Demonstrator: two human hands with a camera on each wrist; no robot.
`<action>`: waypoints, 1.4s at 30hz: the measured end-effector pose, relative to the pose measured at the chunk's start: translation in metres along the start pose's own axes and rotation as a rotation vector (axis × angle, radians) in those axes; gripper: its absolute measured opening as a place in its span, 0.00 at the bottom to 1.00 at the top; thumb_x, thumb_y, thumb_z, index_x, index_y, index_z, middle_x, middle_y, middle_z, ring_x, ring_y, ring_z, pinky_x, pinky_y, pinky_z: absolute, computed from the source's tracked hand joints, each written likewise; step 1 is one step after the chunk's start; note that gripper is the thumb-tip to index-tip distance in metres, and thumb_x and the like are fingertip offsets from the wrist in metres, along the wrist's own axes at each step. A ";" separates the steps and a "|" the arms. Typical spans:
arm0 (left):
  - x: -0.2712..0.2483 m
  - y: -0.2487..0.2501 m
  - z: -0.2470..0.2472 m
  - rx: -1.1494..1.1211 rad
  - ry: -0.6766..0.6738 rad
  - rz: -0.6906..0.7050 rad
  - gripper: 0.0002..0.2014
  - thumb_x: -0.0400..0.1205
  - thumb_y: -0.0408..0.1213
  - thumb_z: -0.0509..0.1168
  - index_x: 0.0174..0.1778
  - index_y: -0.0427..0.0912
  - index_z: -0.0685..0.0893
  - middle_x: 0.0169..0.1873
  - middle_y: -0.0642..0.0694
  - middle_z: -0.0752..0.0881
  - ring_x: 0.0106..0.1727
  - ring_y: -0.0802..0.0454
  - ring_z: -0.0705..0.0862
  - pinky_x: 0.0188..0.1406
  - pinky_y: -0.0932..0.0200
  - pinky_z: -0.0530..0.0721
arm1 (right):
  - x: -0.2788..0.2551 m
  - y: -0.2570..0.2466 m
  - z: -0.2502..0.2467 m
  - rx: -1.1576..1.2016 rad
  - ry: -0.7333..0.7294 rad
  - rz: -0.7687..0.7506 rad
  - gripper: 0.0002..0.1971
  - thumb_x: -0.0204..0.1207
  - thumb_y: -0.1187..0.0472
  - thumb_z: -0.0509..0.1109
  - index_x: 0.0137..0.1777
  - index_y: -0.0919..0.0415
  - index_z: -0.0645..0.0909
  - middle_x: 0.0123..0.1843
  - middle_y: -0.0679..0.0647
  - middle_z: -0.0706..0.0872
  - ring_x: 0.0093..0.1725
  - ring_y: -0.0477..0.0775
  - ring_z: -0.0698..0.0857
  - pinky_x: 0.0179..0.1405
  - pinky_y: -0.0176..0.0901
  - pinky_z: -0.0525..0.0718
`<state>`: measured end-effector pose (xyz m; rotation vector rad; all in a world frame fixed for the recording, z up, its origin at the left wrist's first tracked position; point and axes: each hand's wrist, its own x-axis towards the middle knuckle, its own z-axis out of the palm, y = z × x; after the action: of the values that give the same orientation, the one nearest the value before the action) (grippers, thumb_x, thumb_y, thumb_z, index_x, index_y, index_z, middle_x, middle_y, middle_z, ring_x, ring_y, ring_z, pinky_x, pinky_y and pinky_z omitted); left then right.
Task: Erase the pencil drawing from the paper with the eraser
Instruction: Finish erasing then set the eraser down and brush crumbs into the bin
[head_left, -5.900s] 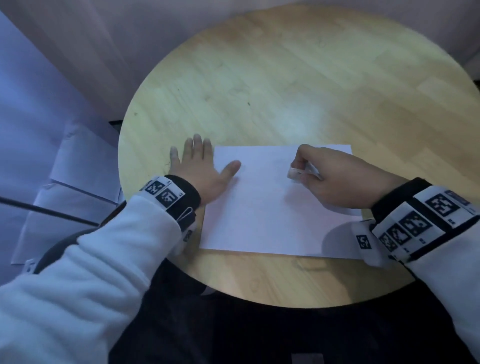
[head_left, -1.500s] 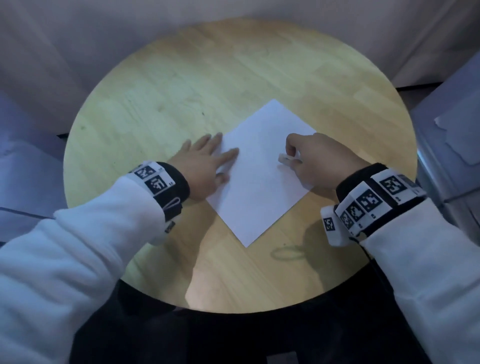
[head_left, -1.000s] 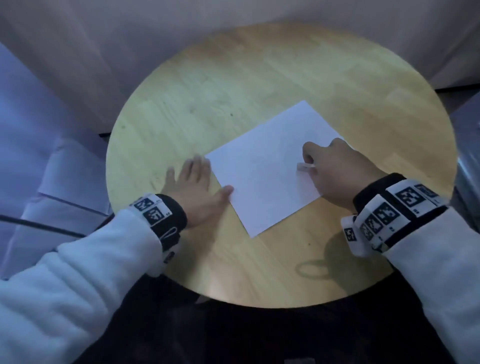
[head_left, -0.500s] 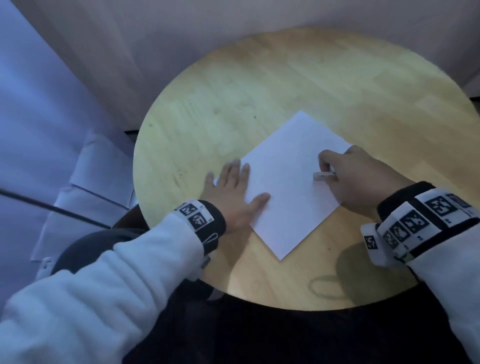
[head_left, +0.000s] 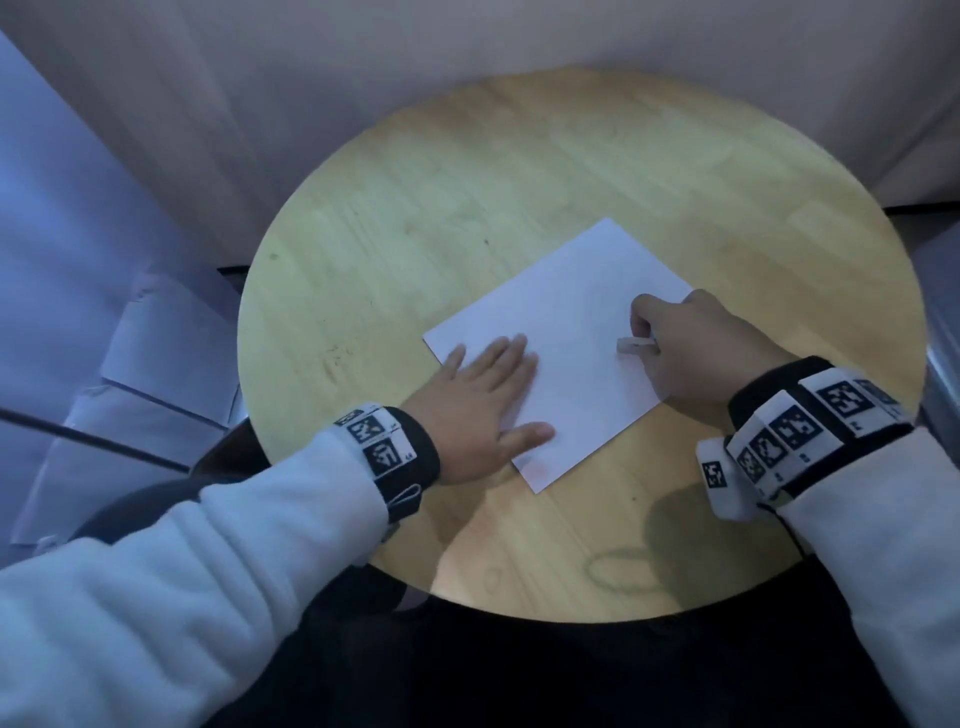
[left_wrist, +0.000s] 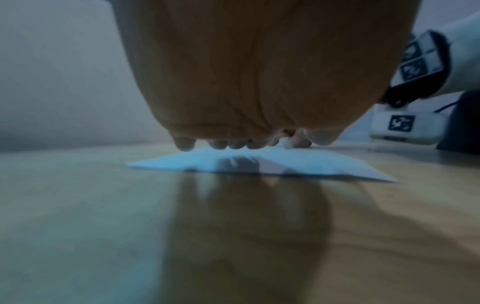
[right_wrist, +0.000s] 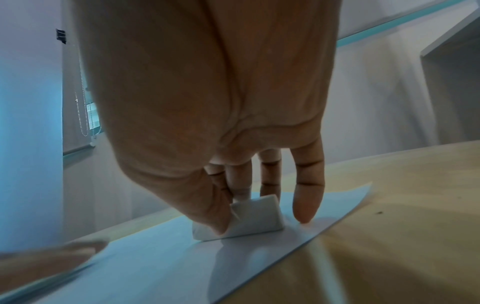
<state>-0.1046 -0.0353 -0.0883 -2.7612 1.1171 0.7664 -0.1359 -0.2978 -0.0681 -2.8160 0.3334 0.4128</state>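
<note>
A: On the round table (head_left: 415, 218), white paper (head_left: 571, 332) lies turned cornerwise, no pencil marks readable.
B: Hands?
A: Right hand (head_left: 696, 353) pinches white eraser (head_left: 631, 345) down on the sheet; left hand (head_left: 478, 400) flat, fingers straight, pinning its near-left part.
B: Change?
A: Left fingers lay on the paper's edge 0.5 s ago; now further onto it.

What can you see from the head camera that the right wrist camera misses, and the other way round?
Only the head view shows the whole round table, both sleeves and the left hand flat on the paper's corner. Only the right wrist view shows the grip up close: thumb and fingers pinching the eraser against the sheet. Both show the right hand, eraser and paper; no pencil marks are discernible in either.
</note>
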 end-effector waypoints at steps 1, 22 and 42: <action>0.005 -0.007 0.000 -0.002 -0.009 -0.054 0.42 0.86 0.69 0.38 0.89 0.50 0.32 0.87 0.50 0.29 0.88 0.55 0.30 0.88 0.41 0.36 | 0.000 0.001 0.000 0.005 -0.003 0.005 0.02 0.85 0.51 0.61 0.51 0.46 0.72 0.51 0.54 0.73 0.40 0.60 0.83 0.47 0.55 0.88; -0.080 -0.086 -0.067 -0.246 0.098 -0.437 0.44 0.84 0.71 0.49 0.91 0.55 0.41 0.90 0.48 0.46 0.90 0.47 0.50 0.88 0.43 0.52 | 0.007 0.034 -0.002 0.060 0.036 0.100 0.08 0.84 0.58 0.66 0.44 0.47 0.75 0.41 0.54 0.84 0.40 0.57 0.83 0.38 0.51 0.83; -0.192 -0.252 0.097 -0.719 0.181 -0.940 0.32 0.86 0.60 0.61 0.81 0.41 0.76 0.73 0.36 0.82 0.69 0.37 0.83 0.68 0.46 0.83 | -0.015 -0.100 0.013 0.151 0.129 -0.233 0.24 0.86 0.52 0.67 0.81 0.53 0.74 0.77 0.54 0.81 0.78 0.60 0.72 0.69 0.57 0.76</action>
<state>-0.0948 0.2950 -0.1130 -3.3721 -0.6445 0.8573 -0.1269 -0.1981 -0.0515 -2.6966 0.0563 0.1493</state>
